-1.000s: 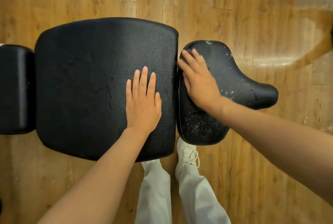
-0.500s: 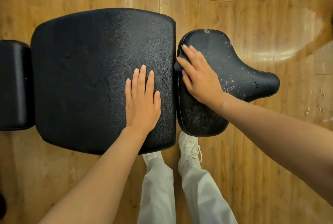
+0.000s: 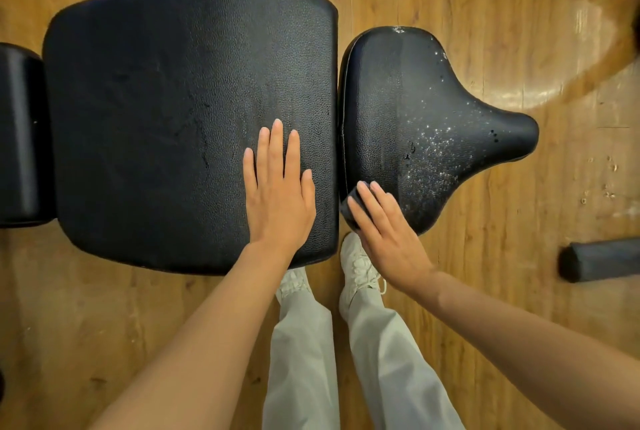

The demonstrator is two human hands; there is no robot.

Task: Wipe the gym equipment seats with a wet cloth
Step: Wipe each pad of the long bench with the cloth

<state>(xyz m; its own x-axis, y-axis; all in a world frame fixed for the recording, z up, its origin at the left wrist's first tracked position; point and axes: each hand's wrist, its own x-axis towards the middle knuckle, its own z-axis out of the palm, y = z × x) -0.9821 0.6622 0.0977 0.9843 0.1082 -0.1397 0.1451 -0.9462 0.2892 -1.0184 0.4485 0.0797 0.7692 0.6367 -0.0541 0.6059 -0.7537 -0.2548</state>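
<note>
white shoes [image 3: 360, 265] and pale trousers on wood floor [image 3: 485, 14], nearest. right hand [image 3: 388, 235] flat, fingers straight, pressing dark cloth [image 3: 348, 211] onto near-left corner of saddle seat [image 3: 415, 111]; cloth mostly hidden under fingers. left hand [image 3: 278, 194] flat, fingers straight, resting on large pad [image 3: 173, 100]. droplets on saddle seat right half.

Large seat: broad black textured vinyl pad [image 3: 173, 111], flat, lying under the left hand [image 3: 278, 192].
Small seat: black saddle-shaped vinyl pad [image 3: 415, 118], speckled with droplets, just beyond the right hand [image 3: 388, 232].
Cloth: small dark wad [image 3: 348, 209] under the right fingertips, at the saddle pad's near-left corner.
</note>
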